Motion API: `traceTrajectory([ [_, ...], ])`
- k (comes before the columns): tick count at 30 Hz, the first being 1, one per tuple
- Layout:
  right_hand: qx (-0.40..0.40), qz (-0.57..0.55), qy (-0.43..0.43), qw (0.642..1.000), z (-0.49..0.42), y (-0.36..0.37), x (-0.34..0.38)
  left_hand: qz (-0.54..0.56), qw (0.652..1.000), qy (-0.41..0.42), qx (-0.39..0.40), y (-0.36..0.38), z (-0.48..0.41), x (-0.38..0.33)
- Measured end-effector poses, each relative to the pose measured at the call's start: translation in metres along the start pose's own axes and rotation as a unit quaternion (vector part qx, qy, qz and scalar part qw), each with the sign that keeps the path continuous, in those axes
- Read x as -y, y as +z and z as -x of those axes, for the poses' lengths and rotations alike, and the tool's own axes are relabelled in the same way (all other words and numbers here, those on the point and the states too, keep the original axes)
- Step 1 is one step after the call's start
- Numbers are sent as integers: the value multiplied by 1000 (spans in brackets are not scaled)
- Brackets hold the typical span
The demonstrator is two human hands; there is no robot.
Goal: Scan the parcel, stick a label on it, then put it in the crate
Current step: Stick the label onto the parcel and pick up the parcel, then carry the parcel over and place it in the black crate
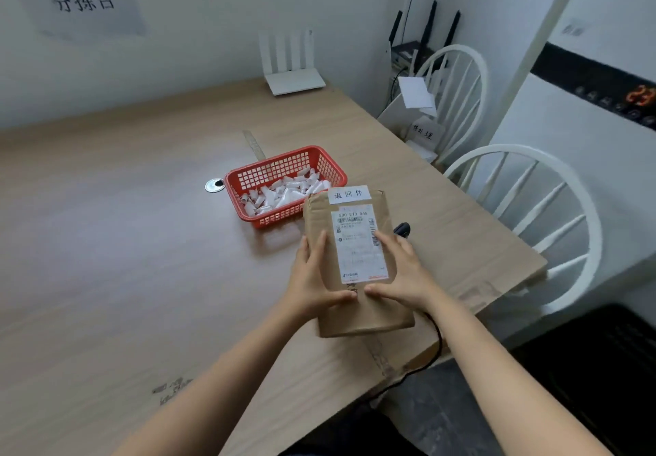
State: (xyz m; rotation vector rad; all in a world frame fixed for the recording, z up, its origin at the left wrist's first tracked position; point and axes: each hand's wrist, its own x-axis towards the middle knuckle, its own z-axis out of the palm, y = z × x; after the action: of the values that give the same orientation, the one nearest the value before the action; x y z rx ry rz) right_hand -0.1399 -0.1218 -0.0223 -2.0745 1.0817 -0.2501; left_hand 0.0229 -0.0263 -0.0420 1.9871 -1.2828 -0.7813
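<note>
A brown paper parcel (355,313) is held a little above the table's right side, near its front edge. It carries a white shipping label (358,242) with barcodes and a small white sticker (349,194) at its far end. My left hand (316,278) grips its left edge and my right hand (404,271) its right edge, thumbs on top. A black scanner (402,229) lies just behind the parcel, mostly hidden, its cable (435,342) trailing off the table edge.
A red plastic basket (284,168) with several white paper slips stands just beyond the parcel. Beside it is a round metal cable port (214,185). A white router (294,79) sits at the wall. Two white chairs (553,214) stand to the right of the wooden table (124,225).
</note>
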Motion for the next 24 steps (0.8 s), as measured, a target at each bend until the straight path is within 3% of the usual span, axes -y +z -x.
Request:
traceTrajectory([
  [10,-174,-6,97,980,97,-92,-50,-36,979,176,98,71,-9,-121],
  [19,-278,-27,182,943,211,-193,-171,-28,941,274,199,226,-5,-244],
  [24,-299,-38,230,925,262,-238,-236,-30,923,292,250,310,3,-302],
])
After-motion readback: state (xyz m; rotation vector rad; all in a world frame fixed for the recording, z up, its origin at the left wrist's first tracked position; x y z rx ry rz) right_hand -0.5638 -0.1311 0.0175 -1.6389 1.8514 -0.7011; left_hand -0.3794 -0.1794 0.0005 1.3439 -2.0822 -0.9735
